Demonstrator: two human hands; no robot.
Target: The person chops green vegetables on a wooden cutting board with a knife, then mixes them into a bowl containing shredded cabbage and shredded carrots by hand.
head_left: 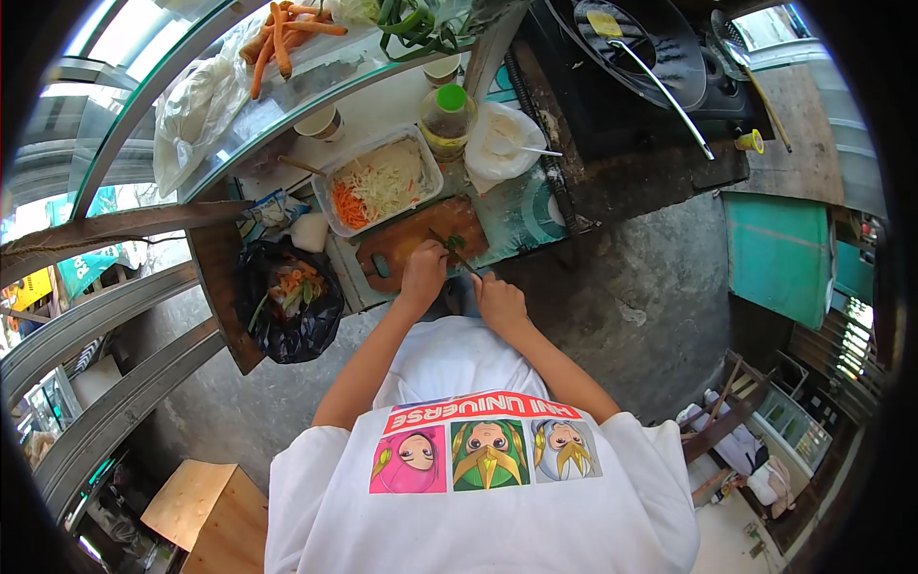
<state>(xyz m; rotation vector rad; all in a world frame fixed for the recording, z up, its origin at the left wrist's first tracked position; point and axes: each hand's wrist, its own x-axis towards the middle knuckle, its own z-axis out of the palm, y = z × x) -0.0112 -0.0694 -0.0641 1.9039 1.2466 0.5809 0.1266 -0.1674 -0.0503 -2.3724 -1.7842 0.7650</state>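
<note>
A brown wooden cutting board (406, 247) lies at the counter's front edge. On it is a small bunch of green vegetable (457, 243), perhaps spring onion; my left hand (424, 272) has its fingers closed on the near end. My right hand (499, 301) is wrapped round the handle of a knife (465, 262), whose blade reaches the greens beside my left fingertips. Just behind the board stands a clear plastic tub (432, 198) with shredded carrot (350, 205) and shredded cabbage (387, 187) in it.
To the left hangs a black plastic bag (325, 320) holding vegetable scraps. A green-lidded jar (449, 121) and a white bag-lined container with a spoon (499, 143) stand behind the board. A black stove (622, 115) with a pan is at right. Carrots (280, 38) lie on the glass shelf above.
</note>
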